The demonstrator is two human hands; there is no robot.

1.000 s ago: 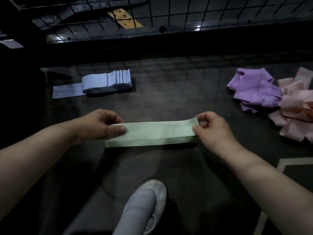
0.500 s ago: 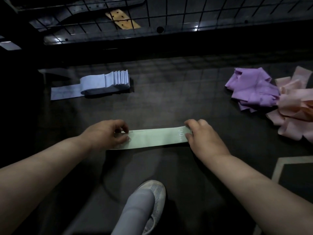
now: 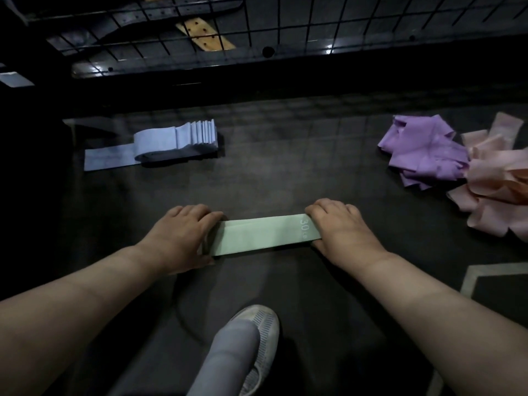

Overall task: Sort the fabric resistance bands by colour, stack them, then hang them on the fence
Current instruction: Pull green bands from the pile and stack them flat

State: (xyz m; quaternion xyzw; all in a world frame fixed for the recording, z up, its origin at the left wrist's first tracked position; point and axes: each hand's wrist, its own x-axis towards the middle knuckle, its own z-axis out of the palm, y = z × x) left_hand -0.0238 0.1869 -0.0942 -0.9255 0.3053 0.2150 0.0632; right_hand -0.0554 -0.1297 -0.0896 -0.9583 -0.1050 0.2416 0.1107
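Two hands: left hand [image 3: 183,235], right hand [image 3: 340,227], fingers curled round green band [image 3: 263,234] ends.
Green band: flat on floor [image 3: 285,167].

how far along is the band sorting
Done: the blue bands sit stacked at far left. In hand: the left hand and right hand hold the ends of a green band flat on the floor. Left: the purple heap and pink heap lie loose at right, and no band hangs on the visible fence.
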